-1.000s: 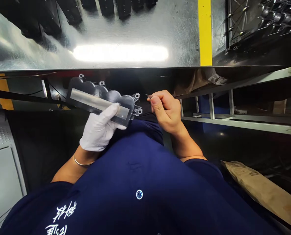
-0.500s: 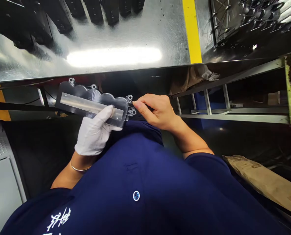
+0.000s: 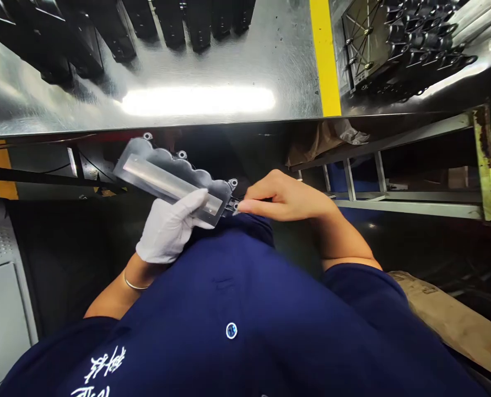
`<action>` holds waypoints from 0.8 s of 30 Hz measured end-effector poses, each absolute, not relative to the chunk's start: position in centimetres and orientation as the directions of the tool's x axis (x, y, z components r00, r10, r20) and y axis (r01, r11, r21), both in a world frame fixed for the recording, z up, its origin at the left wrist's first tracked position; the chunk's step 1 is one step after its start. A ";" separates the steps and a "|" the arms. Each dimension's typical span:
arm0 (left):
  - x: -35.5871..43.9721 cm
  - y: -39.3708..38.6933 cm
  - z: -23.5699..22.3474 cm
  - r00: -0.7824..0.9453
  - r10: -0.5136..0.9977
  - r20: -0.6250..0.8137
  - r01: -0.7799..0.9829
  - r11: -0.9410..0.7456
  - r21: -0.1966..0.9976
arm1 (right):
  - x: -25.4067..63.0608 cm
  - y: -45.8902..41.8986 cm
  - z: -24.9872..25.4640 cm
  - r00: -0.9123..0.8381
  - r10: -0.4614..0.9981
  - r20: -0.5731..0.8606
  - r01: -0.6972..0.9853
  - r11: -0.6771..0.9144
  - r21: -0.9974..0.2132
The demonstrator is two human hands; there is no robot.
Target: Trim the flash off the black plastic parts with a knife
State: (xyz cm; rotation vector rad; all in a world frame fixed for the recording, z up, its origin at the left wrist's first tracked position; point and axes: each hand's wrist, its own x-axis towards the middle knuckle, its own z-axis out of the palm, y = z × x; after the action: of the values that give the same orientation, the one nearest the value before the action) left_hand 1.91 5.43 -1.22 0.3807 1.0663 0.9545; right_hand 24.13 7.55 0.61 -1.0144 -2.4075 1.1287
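Note:
My left hand [image 3: 165, 229], in a white glove, is closed round the lower right part of a black plastic housing [image 3: 166, 156]. The housing has a scalloped upper edge, ring-shaped lugs and a long silvery strip [image 3: 158, 177] along its face. It tilts down to the right in front of my waist, and the gloved thumb presses on the strip. My bare right hand [image 3: 284, 196] is closed in a pinch at the housing's right end, by the small lugs. A small pale sliver shows under its fingertips, too small to name.
Ahead lies a shiny metal table [image 3: 286, 66] with a yellow stripe [image 3: 325, 60]. Several black parts [image 3: 198, 25] stand at its back left, and more black housings [image 3: 398, 49] at the right. Below the table are a metal frame [image 3: 410, 208] and a brown bag [image 3: 315, 144].
The housing has shifted right and down and tilts more steeply. My right hand has moved right and lower, from the upper lug to the lower ones. A thin shiny sliver showed at its fingertips before.

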 end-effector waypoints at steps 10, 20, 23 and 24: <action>1.2 6.4 -1.7 0.451 0.594 -0.666 -0.329 0.804 0.495 | 23.8 8.6 2.3 -0.813 0.578 0.073 0.571 0.815 -0.095; 1.7 6.5 -1.6 0.495 0.575 -0.652 -0.371 0.818 0.440 | 24.0 8.6 1.9 -0.861 0.462 0.211 0.462 0.885 -0.053; 1.9 6.5 -1.5 0.497 0.552 -0.670 -0.372 0.833 0.410 | 23.9 8.7 1.9 -0.872 0.433 0.228 0.438 0.898 -0.029; 1.9 6.5 -1.5 0.503 0.539 -0.676 -0.362 0.841 0.401 | 23.9 8.7 1.9 -0.883 0.401 0.246 0.405 0.914 -0.034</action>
State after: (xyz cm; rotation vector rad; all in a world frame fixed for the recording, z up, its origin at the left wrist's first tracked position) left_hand 1.91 6.51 -1.51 0.2185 0.8903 0.5497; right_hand 23.93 8.69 1.94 -0.6053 -2.8274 -0.0266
